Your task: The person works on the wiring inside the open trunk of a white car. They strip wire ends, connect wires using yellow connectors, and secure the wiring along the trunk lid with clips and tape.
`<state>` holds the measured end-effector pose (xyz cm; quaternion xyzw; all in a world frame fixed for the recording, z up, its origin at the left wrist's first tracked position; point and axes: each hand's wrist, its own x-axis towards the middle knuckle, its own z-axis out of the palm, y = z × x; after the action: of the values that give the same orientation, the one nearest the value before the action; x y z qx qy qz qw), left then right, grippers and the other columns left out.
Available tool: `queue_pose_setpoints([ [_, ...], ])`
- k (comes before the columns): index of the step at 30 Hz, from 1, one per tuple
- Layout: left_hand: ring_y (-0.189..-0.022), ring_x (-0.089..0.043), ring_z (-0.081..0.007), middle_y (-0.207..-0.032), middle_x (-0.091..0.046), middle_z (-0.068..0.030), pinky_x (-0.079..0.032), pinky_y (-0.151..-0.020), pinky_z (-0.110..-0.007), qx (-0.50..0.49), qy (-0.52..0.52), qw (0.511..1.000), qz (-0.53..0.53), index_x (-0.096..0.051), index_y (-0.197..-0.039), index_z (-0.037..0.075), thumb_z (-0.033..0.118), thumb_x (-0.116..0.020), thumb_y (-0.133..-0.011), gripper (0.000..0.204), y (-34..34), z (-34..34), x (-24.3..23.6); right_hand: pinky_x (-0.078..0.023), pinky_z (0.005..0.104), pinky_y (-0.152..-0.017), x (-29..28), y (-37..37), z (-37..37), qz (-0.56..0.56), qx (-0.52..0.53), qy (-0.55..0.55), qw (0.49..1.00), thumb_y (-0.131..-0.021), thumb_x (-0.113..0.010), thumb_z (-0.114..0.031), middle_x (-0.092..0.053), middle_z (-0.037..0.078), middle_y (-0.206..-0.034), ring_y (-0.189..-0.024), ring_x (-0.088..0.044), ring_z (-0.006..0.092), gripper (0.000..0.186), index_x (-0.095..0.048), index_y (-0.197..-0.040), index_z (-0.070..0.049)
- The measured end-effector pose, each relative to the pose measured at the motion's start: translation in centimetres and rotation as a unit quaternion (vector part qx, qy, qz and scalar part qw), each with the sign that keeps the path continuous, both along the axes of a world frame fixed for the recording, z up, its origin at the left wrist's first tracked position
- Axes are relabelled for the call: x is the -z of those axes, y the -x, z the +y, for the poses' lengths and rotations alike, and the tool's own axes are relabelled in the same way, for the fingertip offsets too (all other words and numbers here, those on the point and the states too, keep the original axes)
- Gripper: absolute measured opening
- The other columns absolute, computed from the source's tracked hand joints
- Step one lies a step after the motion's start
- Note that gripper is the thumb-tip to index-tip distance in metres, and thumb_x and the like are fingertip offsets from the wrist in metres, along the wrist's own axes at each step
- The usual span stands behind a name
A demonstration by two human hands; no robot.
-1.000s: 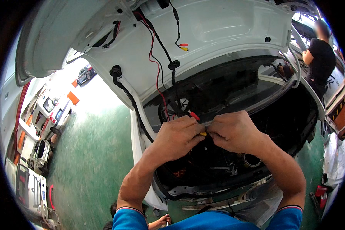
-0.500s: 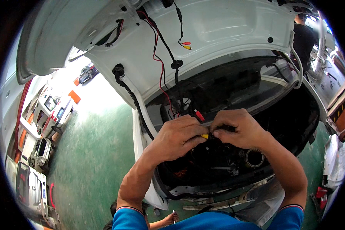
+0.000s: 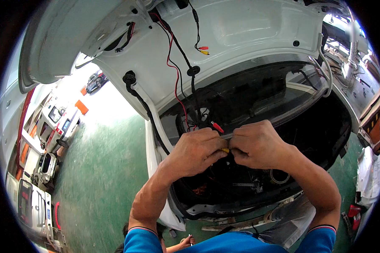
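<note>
My left hand is closed in a pinch on a small yellow cable plug, of which only a sliver shows. Right against it, my right hand has thumb and fingers pressed together; what lies between them is hidden. Just beyond the fingertips hangs a red plug. A thin red wire and a black cable run down from the raised white car lid to behind my left hand. Another cable end with a red and a yellow plug dangles higher up.
Below my hands lies the dark boot of the car. A black rubber-sleeved harness runs down the left side. Another person's hand holds a thin white stick at the bottom. Parked vehicles line the left of the green floor.
My right hand has moved slightly left and closed up against my left hand, covering more of the yellow plug. The person in black at the upper right is out of sight.
</note>
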<state>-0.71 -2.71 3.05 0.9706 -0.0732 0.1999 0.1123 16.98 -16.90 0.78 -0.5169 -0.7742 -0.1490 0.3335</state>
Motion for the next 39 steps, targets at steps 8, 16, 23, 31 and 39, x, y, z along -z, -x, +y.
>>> queue_pose_setpoints([
  [8,-0.089,-0.063,-0.0259,-0.095,-0.065,-0.0091,-0.052,-0.075,-0.037,0.041,0.094,0.994,-0.03,-0.069,-0.102,0.005,0.014,-0.075,-0.081,0.023,0.2,0.6,0.5,-0.053,0.0351,-0.066,-0.1,-1.0,-0.5,0.219,-0.035,0.118,0.968,-0.076,-0.07,-0.012,-0.065,0.01,-0.085,-0.075,-0.065,0.029,0.017,-0.066,-0.089,-0.002],
  [16,-0.084,-0.064,-0.0234,-0.096,-0.066,-0.0106,-0.051,-0.072,-0.035,0.001,0.158,0.983,-0.089,-0.07,-0.102,0.004,0.023,-0.073,-0.087,0.025,0.3,0.7,0.9,-0.052,0.0319,-0.069,0.5,0.0,-0.9,0.328,-0.102,0.043,0.938,-0.082,-0.071,-0.007,-0.068,0.011,-0.09,-0.078,-0.065,0.0197,0.023,-0.07,-0.104,-0.001],
  [23,-0.073,-0.062,-0.018,-0.087,-0.065,-0.0088,-0.048,-0.066,-0.031,-0.084,0.239,0.967,-0.019,-0.069,-0.099,0.0,0.029,-0.07,-0.09,0.03,0.5,-0.9,-0.5,-0.047,0.0258,-0.062,1.1,0.8,-0.3,0.468,-0.045,0.085,0.878,-0.088,-0.072,-0.013,-0.067,0.005,-0.082,-0.071,-0.06,0.01,0.016,-0.071,-0.098,-0.001],
  [31,-0.069,-0.061,-0.0143,-0.081,-0.065,-0.0084,-0.048,-0.063,-0.029,-0.122,0.273,0.953,-0.05,-0.069,-0.095,-0.002,0.023,-0.072,-0.088,0.026,0.6,-1.4,-0.6,-0.047,0.024,-0.063,1.4,2.1,0.2,0.522,-0.06,0.059,0.849,-0.089,-0.072,-0.017,-0.067,0.004,-0.08,-0.071,-0.057,0.0067,0.02,-0.07,-0.098,0.001],
  [39,-0.064,-0.064,-0.0224,-0.078,-0.066,-0.0124,-0.049,-0.058,-0.032,-0.12,0.113,0.981,-0.098,-0.069,-0.094,-0.002,0.017,-0.073,-0.085,0.021,0.8,-1.6,-0.2,-0.05,0.0252,-0.064,1.7,2.3,0.6,0.516,-0.032,0.062,0.854,-0.086,-0.071,-0.012,-0.07,0.007,-0.081,-0.071,-0.061,0.0089,0.019,-0.071,-0.097,0.002],
])
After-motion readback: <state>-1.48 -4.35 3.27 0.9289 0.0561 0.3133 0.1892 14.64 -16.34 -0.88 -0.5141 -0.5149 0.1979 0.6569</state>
